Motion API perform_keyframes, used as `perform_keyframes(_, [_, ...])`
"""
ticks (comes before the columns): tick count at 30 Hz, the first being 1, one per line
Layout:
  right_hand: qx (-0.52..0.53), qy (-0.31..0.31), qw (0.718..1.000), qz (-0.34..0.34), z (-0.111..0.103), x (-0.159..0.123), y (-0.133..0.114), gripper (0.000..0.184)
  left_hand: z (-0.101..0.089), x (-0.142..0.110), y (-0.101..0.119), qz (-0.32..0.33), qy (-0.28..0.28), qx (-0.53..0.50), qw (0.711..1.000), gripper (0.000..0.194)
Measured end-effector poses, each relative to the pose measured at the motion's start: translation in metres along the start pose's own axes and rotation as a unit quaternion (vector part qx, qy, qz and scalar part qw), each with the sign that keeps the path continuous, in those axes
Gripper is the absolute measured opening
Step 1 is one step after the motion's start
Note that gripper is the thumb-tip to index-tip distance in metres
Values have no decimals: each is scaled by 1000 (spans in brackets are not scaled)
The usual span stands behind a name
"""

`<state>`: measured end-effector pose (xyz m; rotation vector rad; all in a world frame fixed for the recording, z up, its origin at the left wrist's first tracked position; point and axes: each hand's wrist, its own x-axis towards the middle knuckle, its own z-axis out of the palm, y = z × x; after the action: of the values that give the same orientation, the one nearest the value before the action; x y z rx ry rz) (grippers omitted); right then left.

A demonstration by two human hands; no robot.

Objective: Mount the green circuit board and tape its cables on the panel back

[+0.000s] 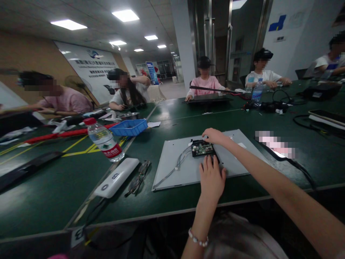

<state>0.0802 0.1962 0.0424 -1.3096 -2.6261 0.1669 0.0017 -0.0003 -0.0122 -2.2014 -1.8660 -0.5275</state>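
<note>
A grey flat panel (172, 154) lies on the green table. On it rests a green circuit board (202, 148) in a black housing, with thin grey cables (179, 160) running from its left side to the panel's near left corner. My left hand (212, 178), with a bead bracelet at the wrist, lies at the near edge of the board, fingers stretched out and apart. Reaching across from the right, my right hand (216, 136) has bent fingertips closed at the far edge of the board's housing. Its grip is partly hidden.
Left of the panel are glasses (138, 178), a white power bank (118, 178), a water bottle (104, 141) and a blue tray (129, 127). A phone (275, 144) with a black cable lies at right. Several people sit around the table (167, 208).
</note>
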Motion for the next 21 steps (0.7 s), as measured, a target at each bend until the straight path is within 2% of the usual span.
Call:
perform_keyframes(6, [-10,8,999,52,18,7,0,26,4,-1,0,-3,9,-2,1000,51])
perform_keyframes(15, [6,-9,999,34,16,7,4,26,2,-1,0,-4,3,-7,1000,51])
perform_keyframes(21, [31,27,998,53,17,11,6,26,2,-1,0,-5,5,-1,1000,51])
